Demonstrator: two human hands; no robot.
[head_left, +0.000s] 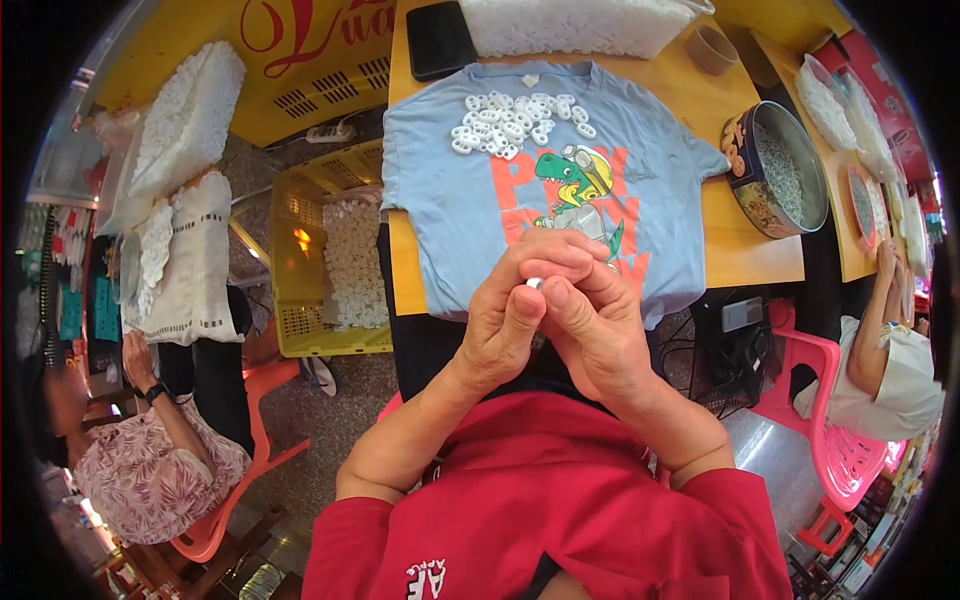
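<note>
My left hand (pixel 508 318) and my right hand (pixel 603 322) meet in front of my chest, above the near edge of the table. Both are closed, thumbs side by side, around a small white plastic piece (pixel 535 284); only its end shows between the thumb tips, and the fingers hide the rest. Beneath and beyond them a light blue T-shirt (pixel 440 220) with a printed cartoon dinosaur lies spread over the table. A loose heap of small white oval plastic pieces with holes (pixel 515 125) rests near the shirt's collar.
A round tin (pixel 742 165) of small metallic-looking parts stands at right. A clear tub of white pieces (pixel 570 28), a black tray (pixel 440 40) and a small bowl (pixel 712 50) line the back. A yellow crate (pixel 300 290) sits at left. Co-workers sit on both sides.
</note>
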